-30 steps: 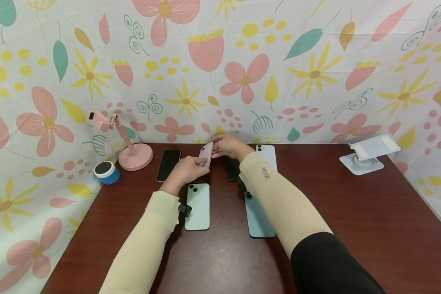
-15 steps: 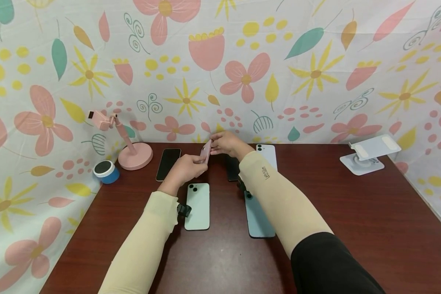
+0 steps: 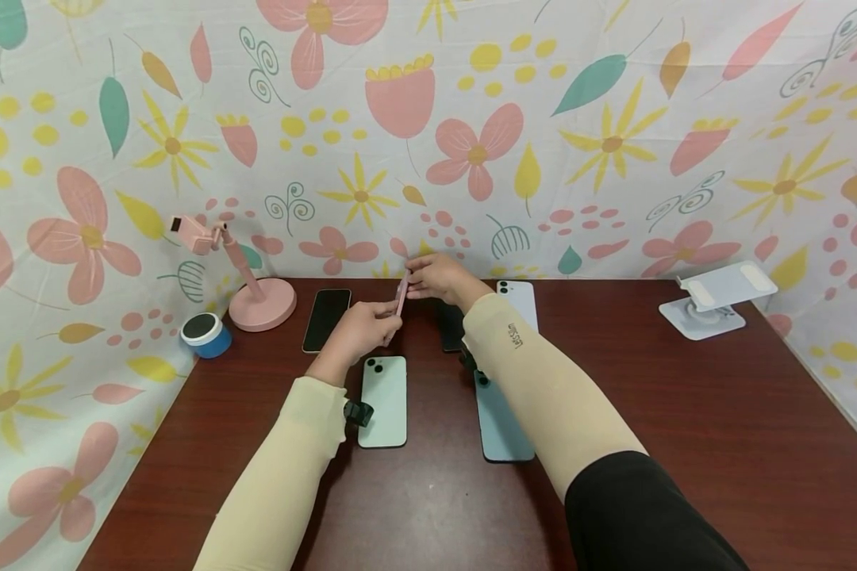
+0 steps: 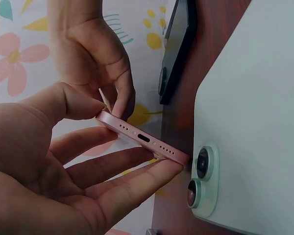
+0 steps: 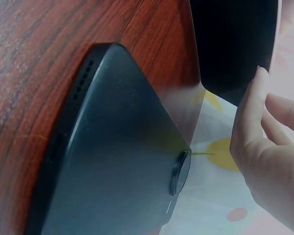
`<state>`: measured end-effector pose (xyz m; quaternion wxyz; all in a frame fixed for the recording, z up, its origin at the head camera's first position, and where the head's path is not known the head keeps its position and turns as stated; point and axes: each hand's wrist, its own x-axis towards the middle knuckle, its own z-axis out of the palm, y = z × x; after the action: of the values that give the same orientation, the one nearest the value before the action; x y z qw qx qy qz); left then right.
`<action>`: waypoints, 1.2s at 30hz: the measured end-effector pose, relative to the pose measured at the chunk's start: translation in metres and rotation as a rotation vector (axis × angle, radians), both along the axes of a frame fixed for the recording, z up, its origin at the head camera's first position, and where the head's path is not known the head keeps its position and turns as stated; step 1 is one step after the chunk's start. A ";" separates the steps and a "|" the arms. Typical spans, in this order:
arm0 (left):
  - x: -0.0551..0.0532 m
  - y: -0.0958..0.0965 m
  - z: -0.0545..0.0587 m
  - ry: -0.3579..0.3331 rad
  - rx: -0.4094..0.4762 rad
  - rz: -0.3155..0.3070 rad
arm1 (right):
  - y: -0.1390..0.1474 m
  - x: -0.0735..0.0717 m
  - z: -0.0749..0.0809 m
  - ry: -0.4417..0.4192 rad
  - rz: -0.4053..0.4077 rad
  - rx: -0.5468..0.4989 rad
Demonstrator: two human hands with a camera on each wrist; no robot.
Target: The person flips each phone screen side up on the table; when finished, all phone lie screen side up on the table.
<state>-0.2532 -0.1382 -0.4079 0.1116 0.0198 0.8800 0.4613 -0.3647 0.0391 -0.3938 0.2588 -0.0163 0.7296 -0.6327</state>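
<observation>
A pink phone (image 3: 402, 293) stands on edge between my two hands near the back of the table, seen almost edge-on in the head view. My left hand (image 3: 361, 330) grips its lower end, thumb on one long side and fingers on the other; the charging port end (image 4: 144, 138) faces the left wrist camera. At the upper end my right hand (image 3: 443, 281) pinches the rim, a fingertip lying at the border of the black screen (image 5: 237, 44). Beneath my left wrist lies a mint green phone (image 3: 386, 404), back up. A dark phone (image 5: 112, 147) lies close to my right hand, partly hidden by the wrist.
A black-screened phone (image 3: 326, 320) lies left. A light blue phone (image 3: 503, 428) and a pale phone (image 3: 518, 301) lie right, partly under my right sleeve. A pink stand (image 3: 263, 306) and blue jar (image 3: 208, 336) are far left; a white stand (image 3: 705, 311) is far right.
The pink phone has turned from showing its back to nearly edge-on in the head view, held by both hands. My left hand has shifted slightly left; the other phones have stayed put.
</observation>
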 end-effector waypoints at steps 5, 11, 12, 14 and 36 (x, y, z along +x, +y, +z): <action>0.002 -0.001 -0.001 -0.037 0.098 0.018 | 0.000 0.001 -0.002 -0.002 -0.009 -0.004; 0.002 -0.002 -0.001 -0.080 0.171 0.030 | 0.001 0.002 -0.003 -0.004 -0.010 -0.005; 0.002 -0.003 -0.001 -0.084 0.179 0.032 | 0.001 0.002 -0.004 -0.008 -0.009 -0.008; 0.002 -0.003 -0.002 -0.090 0.190 0.040 | 0.001 0.002 -0.004 -0.018 -0.007 -0.011; 0.001 -0.007 -0.007 -0.109 0.322 0.085 | 0.000 -0.005 -0.011 -0.175 0.020 0.003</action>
<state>-0.2524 -0.1451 -0.4146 0.1348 -0.0249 0.7875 0.6008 -0.3696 0.0389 -0.4048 0.3281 0.0323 0.7049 -0.6281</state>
